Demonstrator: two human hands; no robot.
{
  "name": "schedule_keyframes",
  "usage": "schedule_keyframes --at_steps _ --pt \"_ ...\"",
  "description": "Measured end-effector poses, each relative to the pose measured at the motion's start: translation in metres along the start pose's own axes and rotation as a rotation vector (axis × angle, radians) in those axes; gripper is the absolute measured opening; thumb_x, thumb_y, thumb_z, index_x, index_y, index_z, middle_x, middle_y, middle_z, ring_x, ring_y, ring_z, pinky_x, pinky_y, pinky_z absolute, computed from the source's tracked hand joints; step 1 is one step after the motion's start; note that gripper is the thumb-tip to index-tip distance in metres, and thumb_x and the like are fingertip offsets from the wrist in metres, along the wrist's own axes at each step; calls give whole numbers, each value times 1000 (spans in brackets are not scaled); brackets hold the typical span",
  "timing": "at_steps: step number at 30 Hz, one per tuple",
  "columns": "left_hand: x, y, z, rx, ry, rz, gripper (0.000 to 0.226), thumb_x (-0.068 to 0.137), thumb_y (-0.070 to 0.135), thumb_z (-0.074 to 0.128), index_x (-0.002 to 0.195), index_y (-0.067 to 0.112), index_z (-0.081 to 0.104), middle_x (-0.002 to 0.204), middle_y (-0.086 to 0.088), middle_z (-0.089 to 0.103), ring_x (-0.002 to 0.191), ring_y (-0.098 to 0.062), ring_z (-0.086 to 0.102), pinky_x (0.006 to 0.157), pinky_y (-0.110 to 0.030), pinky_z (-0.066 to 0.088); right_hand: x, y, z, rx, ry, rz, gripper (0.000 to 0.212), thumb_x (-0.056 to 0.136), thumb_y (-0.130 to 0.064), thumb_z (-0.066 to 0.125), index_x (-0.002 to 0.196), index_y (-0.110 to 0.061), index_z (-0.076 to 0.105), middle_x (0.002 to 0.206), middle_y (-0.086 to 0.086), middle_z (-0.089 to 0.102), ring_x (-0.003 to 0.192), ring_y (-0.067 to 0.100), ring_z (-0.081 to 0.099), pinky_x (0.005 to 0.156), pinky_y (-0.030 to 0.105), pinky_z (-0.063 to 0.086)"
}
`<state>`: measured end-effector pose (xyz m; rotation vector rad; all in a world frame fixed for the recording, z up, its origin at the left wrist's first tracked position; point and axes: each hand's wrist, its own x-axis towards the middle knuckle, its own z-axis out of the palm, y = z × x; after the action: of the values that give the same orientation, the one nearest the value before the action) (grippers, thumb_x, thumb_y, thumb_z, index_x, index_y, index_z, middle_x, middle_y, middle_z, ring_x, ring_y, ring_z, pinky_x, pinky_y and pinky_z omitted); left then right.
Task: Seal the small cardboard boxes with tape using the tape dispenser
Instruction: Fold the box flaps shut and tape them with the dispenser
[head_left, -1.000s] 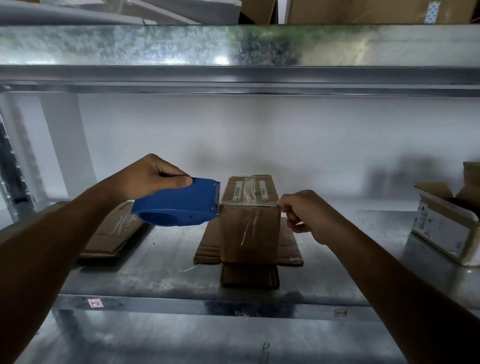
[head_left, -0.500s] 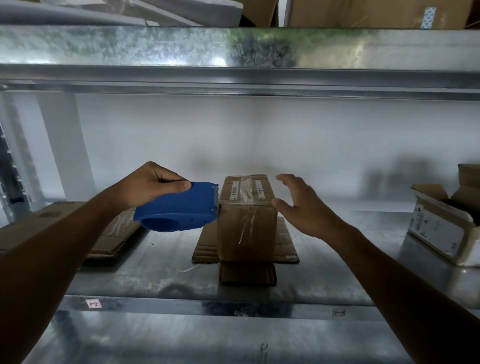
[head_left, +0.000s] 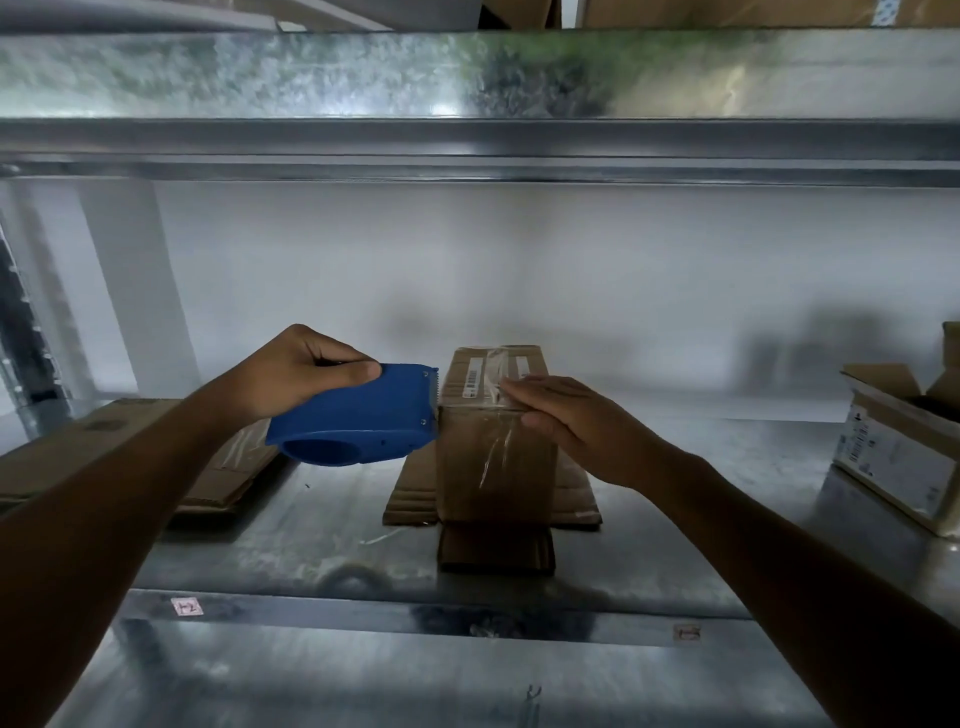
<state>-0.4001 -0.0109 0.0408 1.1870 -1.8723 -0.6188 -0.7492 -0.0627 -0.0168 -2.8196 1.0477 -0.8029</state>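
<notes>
A person's left hand grips a blue tape dispenser, fingers and thumb curled round its top, on a galvanised metal shelf. The dispenser's toothed front edge sits at the upper left edge of a small cardboard box; whether it touches cannot be told. The box stands upright at the middle of the shelf, on sheets of flattened cardboard, with a darker cardboard piece lying just in front of it. The right hand lies flat across the box's top front edge, fingers straight and close together, pressing on a strip of clear tape that runs along the top and down the front face. Printed labels show on the box top either side of the tape. More flattened cardboard lies at the left of the shelf under the left forearm, and an open box with a white label stands well apart at the right. A second metal shelf runs overhead.
</notes>
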Motion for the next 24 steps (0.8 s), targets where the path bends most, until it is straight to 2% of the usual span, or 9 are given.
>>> schedule_keyframes --at_steps 2,5,7,13,17,20,22,24 --pt "-2 -1 0 -10 8 9 42 79 55 75 107 24 81 103 0 79 95 -21 75 85 -32 59 -1 6 6 -30 45 -65 51 107 -43 31 156 -29 33 155 -2 45 143 13 35 117 32 33" --pt "-6 -2 3 -25 64 4 27 90 37 72 106 18 81 100 0 79 90 -19 75 74 -21 58 1 10 8 -94 96 -129 50 106 -42 29 153 -26 37 147 0 51 135 14 44 110 34 38" --pt "-8 -3 7 -29 88 -6 19 93 27 68 104 17 81 98 -1 80 87 -18 75 69 -20 56 1 13 13 -84 163 -135 48 106 -41 29 150 -23 40 142 1 55 130 14 47 107 36 39" --pt "-17 -3 14 -23 120 -23 19 93 28 69 105 19 81 99 1 80 89 -19 75 76 -31 53 -2 1 49 116 501 -58 25 104 -30 36 122 -20 51 119 2 60 110 1 45 97 43 44" --pt "-21 4 13 -9 138 -19 19 93 29 69 105 20 81 99 3 79 90 -18 75 76 -29 54 3 0 42 25 500 -91 26 105 -29 37 112 -14 57 106 4 62 101 14 53 94 42 41" --pt "-23 9 10 15 118 -9 20 95 28 68 108 18 80 100 3 79 92 -18 75 79 -27 56 5 0 23 -130 529 -194 20 99 -20 50 104 -9 66 91 0 65 90 18 57 95 35 38" --pt "-24 11 8 54 97 3 20 95 28 68 108 19 80 100 5 79 92 -16 75 81 -27 57 12 -10 10 -175 583 -258 21 91 -12 59 107 -5 70 94 3 69 93 19 59 95 29 40" --pt "-25 10 7 92 81 17 20 95 28 68 108 19 80 100 6 79 91 -14 75 78 -22 57 24 -32 1 -198 522 -286 28 95 -19 58 118 -7 69 115 5 71 107 19 61 97 30 46"
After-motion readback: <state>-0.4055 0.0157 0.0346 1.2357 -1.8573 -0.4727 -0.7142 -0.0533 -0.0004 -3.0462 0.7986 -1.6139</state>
